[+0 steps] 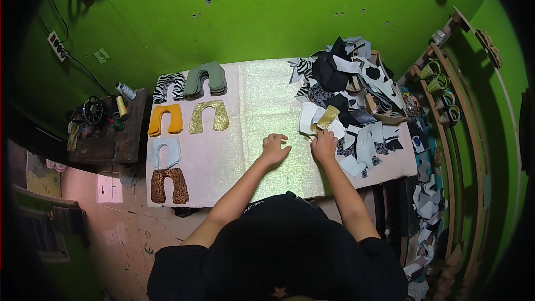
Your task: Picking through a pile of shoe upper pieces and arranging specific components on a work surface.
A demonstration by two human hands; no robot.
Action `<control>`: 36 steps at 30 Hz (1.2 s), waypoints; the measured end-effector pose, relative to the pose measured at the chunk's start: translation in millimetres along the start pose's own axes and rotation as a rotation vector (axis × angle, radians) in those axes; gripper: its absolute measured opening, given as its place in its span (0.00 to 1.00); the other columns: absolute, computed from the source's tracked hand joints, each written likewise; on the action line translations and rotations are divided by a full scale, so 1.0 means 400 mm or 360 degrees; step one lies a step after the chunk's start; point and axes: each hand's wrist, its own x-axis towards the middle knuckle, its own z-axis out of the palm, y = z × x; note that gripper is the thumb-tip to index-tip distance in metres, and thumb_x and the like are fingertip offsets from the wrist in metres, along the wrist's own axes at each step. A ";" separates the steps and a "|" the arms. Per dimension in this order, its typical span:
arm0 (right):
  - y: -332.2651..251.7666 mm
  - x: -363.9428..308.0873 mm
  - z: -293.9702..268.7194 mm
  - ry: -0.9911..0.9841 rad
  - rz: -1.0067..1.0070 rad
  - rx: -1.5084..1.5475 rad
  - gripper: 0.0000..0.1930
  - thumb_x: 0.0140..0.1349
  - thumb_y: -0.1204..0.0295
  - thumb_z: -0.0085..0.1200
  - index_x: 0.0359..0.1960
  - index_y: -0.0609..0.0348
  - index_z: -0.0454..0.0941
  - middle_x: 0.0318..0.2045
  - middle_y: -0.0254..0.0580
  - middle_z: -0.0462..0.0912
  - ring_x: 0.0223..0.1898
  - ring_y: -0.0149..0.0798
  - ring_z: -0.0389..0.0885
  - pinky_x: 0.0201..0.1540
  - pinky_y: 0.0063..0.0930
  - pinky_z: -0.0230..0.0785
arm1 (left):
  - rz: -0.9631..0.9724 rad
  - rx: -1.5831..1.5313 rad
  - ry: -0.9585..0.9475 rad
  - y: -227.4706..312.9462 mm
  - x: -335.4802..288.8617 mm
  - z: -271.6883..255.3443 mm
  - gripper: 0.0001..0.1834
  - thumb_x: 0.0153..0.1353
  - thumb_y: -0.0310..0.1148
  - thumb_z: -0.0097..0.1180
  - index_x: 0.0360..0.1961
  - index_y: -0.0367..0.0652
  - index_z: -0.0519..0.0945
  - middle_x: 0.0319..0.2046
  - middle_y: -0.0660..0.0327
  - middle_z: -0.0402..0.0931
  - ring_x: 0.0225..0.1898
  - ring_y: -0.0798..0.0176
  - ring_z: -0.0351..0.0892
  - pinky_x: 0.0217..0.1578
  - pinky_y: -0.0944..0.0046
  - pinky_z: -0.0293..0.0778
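Right of centre, we see the right hand (324, 145) at the edge of the scrap pile (365, 147); whether it pinches anything, we can't tell. The gold scrap (330, 114) lies just above it in the frame! Mid-frame, the left hand (273, 150) curves over the table (220, 159), fingers loosely spread.

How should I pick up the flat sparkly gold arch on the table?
I'd use the left hand and pinch the right leg of the gold arch, coming from its right. The orange stack is on its left and the green stack above. It seems to lie flat, so try sliding a fingertip under the edge first.
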 end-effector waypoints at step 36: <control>-0.051 0.090 -0.270 -0.0456 -0.0313 0.0422 0.16 0.44 0.63 0.51 0.36 0.52 0.80 0.34 0.44 0.76 0.44 0.45 0.65 0.45 0.41 0.48 | 0.0161 -0.0324 0.0760 0.111 0.058 0.080 0.34 0.42 0.38 0.64 0.50 0.38 0.64 0.52 0.46 0.52 0.54 0.46 0.53 0.55 0.54 0.54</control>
